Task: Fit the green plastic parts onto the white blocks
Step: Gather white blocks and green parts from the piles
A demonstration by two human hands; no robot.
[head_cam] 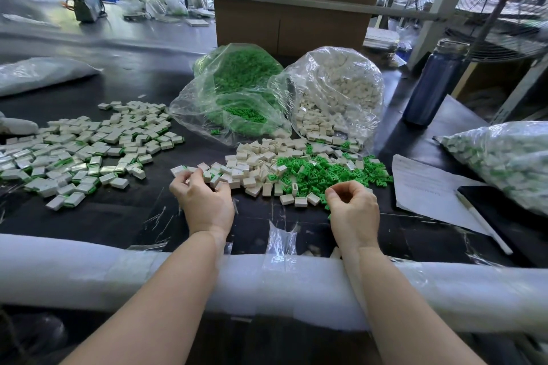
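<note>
My left hand (204,201) curls its fingers into the near edge of a loose pile of white blocks (252,166), though I cannot tell whether it grips one; my right hand (353,207) is closed, thumb and fingertips pinched together at the edge of the scattered green plastic parts (329,175), and what it holds is hidden. Both piles lie on a black table (118,216). To the left spreads a flat layer of assembled blocks (83,148) showing green edges. Behind stand two crinkled clear bags, one of green parts (237,89), one of white blocks (335,92). A printed paper sheet (427,187), its writing too blurred to read, lies right, beside a dark blue bottle (433,86).
</note>
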